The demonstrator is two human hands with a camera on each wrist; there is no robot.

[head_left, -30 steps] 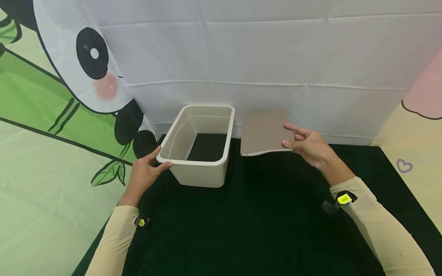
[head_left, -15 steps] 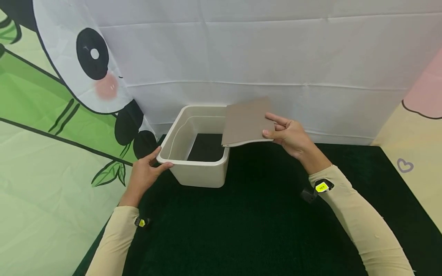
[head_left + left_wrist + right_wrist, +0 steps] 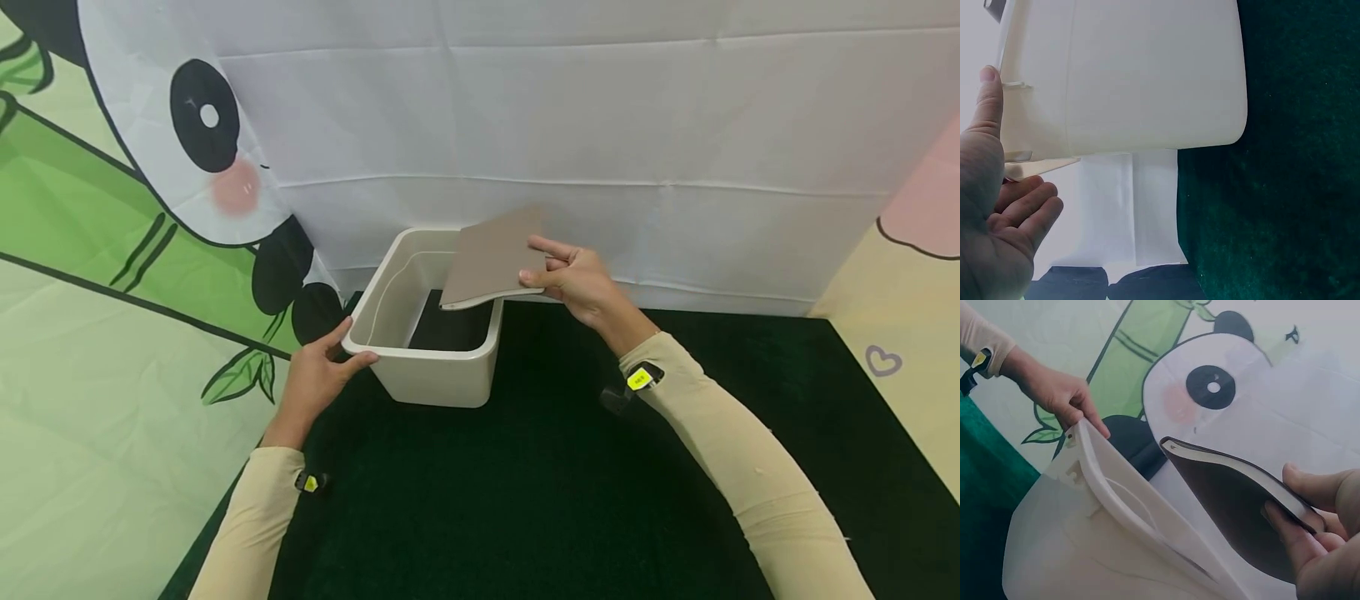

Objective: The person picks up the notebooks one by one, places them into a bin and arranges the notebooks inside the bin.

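Observation:
A taupe soft-cover notebook [image 3: 491, 258] with white page edges is pinched at its right edge by my right hand [image 3: 581, 283], thumb on top. It hangs tilted over the right part of an off-white plastic bin [image 3: 435, 379], hiding part of the rim. My left hand [image 3: 318, 375] holds the near left corner of the bin, thumb on the front of the rim and fingers along the left side. In the right wrist view the notebook [image 3: 1229, 512] shows its page edges, above the bin's rim [image 3: 1107, 494]. A dark rectangle [image 3: 450, 329] covers the bin's bottom.
The bin stands on a table with a dark green cloth [image 3: 525, 483]. Behind rises a white cloth backdrop [image 3: 562, 100], with a panda print [image 3: 202, 117] at the left.
My right hand has carried the notebook leftward, from beside the bin to over its opening. The left hand and the bin stay in place.

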